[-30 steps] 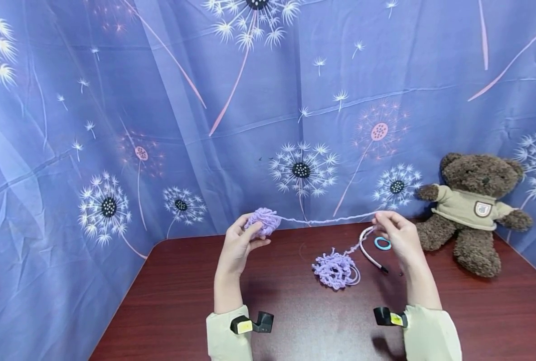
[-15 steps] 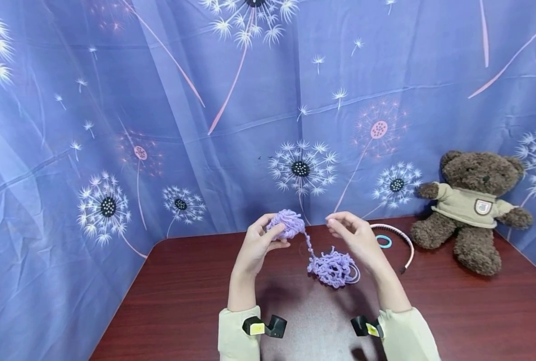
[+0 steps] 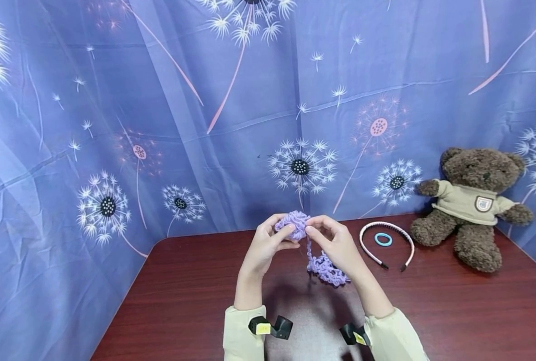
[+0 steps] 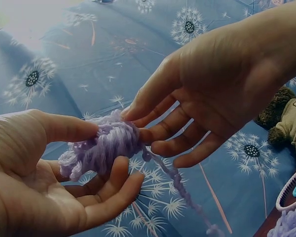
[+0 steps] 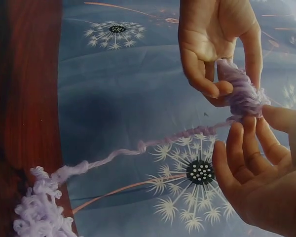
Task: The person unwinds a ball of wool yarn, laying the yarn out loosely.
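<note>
Above the table, my left hand (image 3: 259,249) grips a small wound ball of purple yarn (image 3: 293,224) between thumb and fingers. My right hand (image 3: 340,249) meets it from the right, its thumb and forefinger pinching the yarn at the ball's edge, as the left wrist view also shows. From the ball a kinked strand (image 5: 121,152) runs down to a loose, tangled heap of purple yarn (image 3: 326,271) on the table. In the head view the right hand partly covers this heap.
To the right lie a pale headband (image 3: 387,224) and a blue ring (image 3: 383,239) inside its curve. A brown teddy bear (image 3: 471,200) in a beige top sits at the back right of the dark red table (image 3: 182,296). Behind hangs a blue dandelion-print cloth (image 3: 231,150).
My right hand has come in leftward from the far end of a stretched strand to the ball. The left hand and ball have shifted right. The strand is no longer pulled taut between the hands.
</note>
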A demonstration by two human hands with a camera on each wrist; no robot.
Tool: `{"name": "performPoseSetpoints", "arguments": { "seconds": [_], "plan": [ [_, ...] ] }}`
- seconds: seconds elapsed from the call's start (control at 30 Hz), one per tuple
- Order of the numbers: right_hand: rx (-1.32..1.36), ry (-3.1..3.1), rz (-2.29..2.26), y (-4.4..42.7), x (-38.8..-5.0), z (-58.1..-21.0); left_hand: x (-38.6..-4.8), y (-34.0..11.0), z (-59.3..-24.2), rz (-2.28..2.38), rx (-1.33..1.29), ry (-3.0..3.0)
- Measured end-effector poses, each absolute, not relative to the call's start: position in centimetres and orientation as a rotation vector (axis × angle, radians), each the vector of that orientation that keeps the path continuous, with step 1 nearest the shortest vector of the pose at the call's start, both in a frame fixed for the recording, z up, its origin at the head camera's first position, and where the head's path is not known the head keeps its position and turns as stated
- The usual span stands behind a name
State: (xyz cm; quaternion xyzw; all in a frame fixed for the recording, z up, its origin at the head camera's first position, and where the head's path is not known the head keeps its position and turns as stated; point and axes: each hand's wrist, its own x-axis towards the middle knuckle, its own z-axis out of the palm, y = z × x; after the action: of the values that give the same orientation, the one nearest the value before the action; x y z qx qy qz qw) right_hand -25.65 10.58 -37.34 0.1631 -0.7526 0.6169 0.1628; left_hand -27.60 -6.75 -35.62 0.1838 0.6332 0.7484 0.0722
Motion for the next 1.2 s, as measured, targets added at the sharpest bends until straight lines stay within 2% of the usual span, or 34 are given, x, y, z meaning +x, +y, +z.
{"name": "performPoseSetpoints", "arguments": {
  "seconds": [0.37, 0.6, 0.97, 1.2],
  "plan": [
    [0.437, -2.129, 1.711, 10.9, -25.8, -37.6, -27.5, -6.6, -35.7, 2.189, 0.666, 1.902],
    [0.518, -2.129, 1.717, 11.2, -25.8, -37.5, -27.6, -6.6, -35.8, 2.181, 0.608, 2.044],
    [0.315, -2.05, 1.819, 13.8, -25.8, -36.8, -27.5, -8.1, -35.4, 2.075, 0.628, 2.157],
    [0.258, -2.032, 1.797, 15.4, -26.4, -37.0, -27.5, -8.9, -35.1, 2.168, 0.608, 2.127]
  ]
}}
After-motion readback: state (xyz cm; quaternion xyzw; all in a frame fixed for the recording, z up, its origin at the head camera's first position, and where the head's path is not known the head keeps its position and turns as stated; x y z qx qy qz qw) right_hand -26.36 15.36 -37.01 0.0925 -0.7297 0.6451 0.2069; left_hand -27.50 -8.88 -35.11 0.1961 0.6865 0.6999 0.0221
